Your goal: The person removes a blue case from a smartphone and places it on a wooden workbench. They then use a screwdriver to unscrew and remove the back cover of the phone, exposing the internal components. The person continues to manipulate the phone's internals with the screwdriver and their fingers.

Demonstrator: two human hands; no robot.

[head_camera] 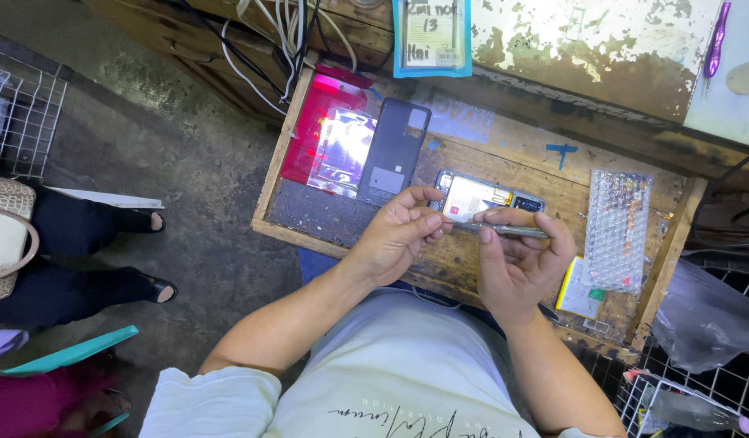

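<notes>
An opened phone (488, 196) with its back removed lies in a wooden drawer tray (504, 154), its inner parts showing. My left hand (399, 231) pinches at the phone's near left edge. A thin metal tool (504, 230) is gripped in my right hand (520, 259), its tip pointing left toward my left fingers just over the phone's near edge. The dark grey back cover (393, 152) rests to the left of the phone.
A red sheet (314, 122) and a shiny foil sheet (342, 150) lie at the drawer's left. Bubble wrap (618, 227) and a yellow-edged flat pack (579, 294) lie on the right. Cables hang above. Another person's legs (83, 251) stretch across the floor at the left.
</notes>
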